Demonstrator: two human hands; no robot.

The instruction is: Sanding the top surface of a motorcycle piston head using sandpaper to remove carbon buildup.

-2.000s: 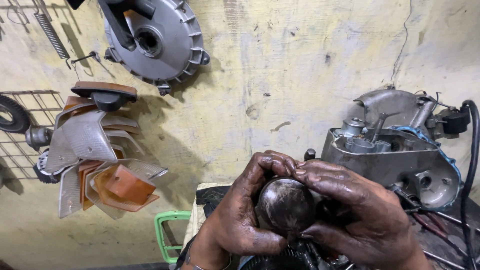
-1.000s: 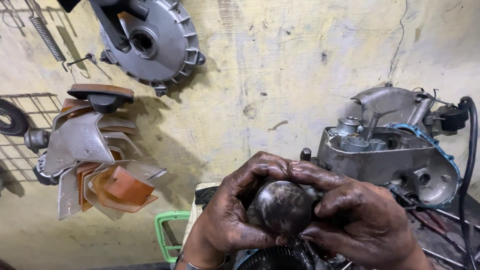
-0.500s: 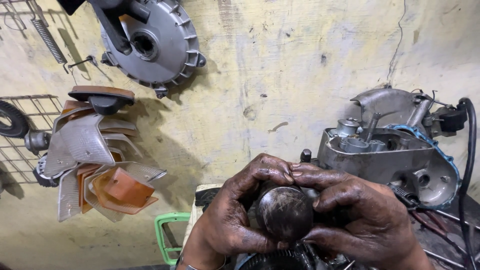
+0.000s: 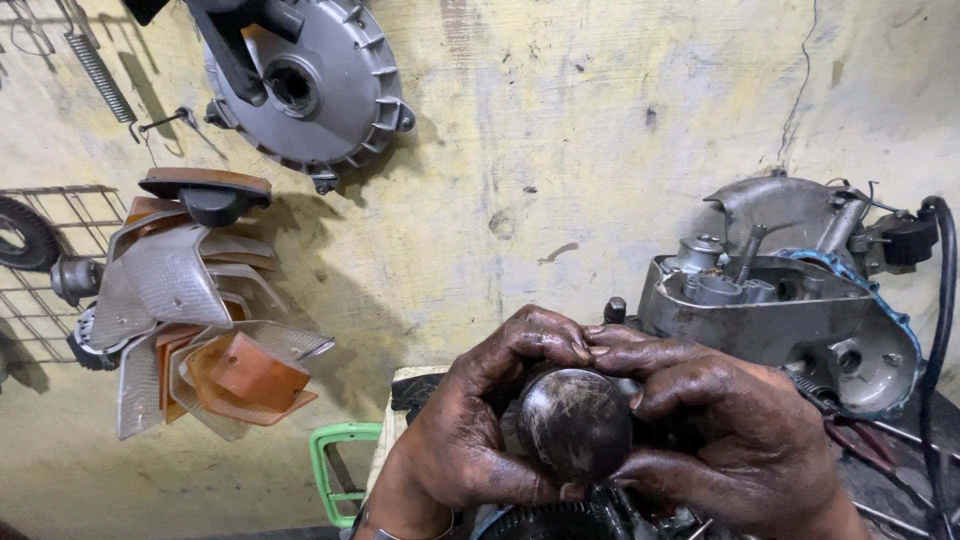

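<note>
Both of my hands are greasy and wrapped around a dark, round, dome-topped metal part (image 4: 573, 422) at the bottom centre of the head view. My left hand (image 4: 470, 440) cups its left side with the thumb underneath and the fingers curled over the top. My right hand (image 4: 720, 430) grips its right side, fingertips meeting the left hand's above the dome. A toothed or finned black ring (image 4: 545, 522) shows just below the part, mostly hidden by my hands.
A grey engine casing (image 4: 790, 315) with a blue gasket edge rests to the right, black cable (image 4: 940, 330) beside it. On the yellowish wall hang a round grey finned cover (image 4: 320, 85), stacked light lenses (image 4: 190, 320), a wire rack (image 4: 40, 280) and a spring (image 4: 100, 65). A green frame (image 4: 335, 470) stands below.
My hands have shifted slightly around the round part, which now sits a little lower and more exposed between them. The view has drifted very little.
</note>
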